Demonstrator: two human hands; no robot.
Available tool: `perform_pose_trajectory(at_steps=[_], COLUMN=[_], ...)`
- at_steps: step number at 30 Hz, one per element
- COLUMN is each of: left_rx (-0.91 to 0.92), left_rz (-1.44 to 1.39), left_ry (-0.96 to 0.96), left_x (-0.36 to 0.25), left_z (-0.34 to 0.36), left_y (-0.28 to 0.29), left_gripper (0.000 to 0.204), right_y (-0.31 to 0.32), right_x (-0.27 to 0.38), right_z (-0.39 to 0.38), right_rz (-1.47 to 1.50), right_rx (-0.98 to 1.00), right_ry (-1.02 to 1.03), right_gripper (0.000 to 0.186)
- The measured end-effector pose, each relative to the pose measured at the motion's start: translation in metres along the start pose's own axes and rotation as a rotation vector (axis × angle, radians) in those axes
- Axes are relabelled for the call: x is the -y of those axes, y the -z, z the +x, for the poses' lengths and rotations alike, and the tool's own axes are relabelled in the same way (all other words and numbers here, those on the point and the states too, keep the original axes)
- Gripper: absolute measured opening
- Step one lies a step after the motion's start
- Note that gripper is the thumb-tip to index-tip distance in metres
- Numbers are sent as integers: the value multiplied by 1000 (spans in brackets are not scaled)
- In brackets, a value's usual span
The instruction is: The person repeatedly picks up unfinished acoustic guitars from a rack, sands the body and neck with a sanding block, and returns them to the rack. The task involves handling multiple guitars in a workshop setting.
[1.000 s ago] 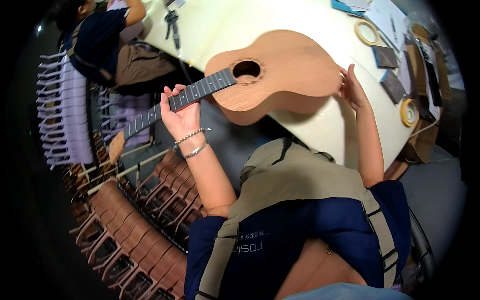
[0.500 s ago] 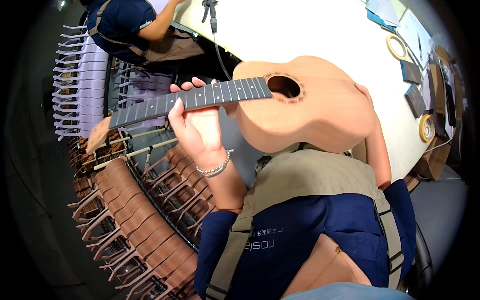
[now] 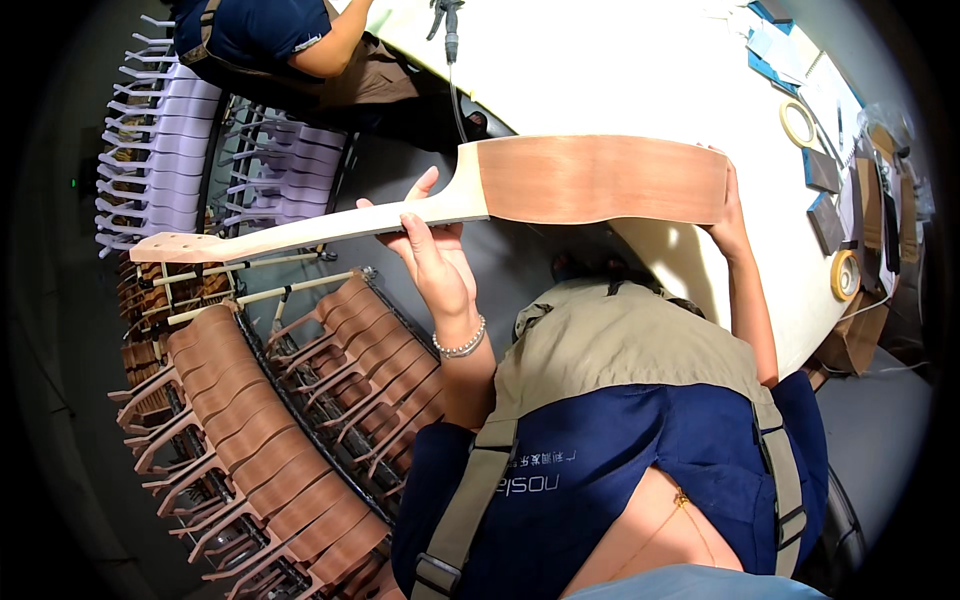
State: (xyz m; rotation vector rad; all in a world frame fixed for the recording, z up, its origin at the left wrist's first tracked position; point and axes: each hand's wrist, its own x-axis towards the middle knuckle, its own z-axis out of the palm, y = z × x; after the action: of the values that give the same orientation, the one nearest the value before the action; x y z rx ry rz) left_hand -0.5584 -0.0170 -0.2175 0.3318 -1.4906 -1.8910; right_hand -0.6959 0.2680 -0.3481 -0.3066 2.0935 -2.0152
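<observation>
An unfinished wooden ukulele is held level in front of me, its side facing me. Its pale neck reaches left to a headstock with small holes. The fretboard and soundhole are turned out of sight. My left hand, with a beaded bracelet on the wrist, grips the neck near the heel, the thumb on the near side and fingers beyond; one finger sticks up. My right hand holds the tail end of the body, its fingers partly hidden behind it.
A pale table lies beyond, with an air blow gun on a hose, tape rolls, sanding blocks and papers at right. Racks of brown ukulele bodies and lilac ones stand left. A co-worker stands far left.
The ukulele has been rolled from soundboard showing to side showing, so fretboard and soundhole are hidden. My left hand has shifted right and down along the neck.
</observation>
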Motion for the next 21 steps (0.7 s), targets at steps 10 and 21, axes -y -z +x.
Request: perform_pose_trajectory(at_steps=[10, 21], left_rx=[-210, -431], left_rz=[-1, 100], left_ry=[30, 129], left_x=[16, 37], left_z=[3, 9], left_y=[23, 36], left_gripper=[44, 35], right_y=[-12, -25], right_x=[19, 51], right_z=[-1, -8], right_rz=[-82, -157], right_rx=[76, 82], right_ry=[74, 2], right_gripper=[95, 88])
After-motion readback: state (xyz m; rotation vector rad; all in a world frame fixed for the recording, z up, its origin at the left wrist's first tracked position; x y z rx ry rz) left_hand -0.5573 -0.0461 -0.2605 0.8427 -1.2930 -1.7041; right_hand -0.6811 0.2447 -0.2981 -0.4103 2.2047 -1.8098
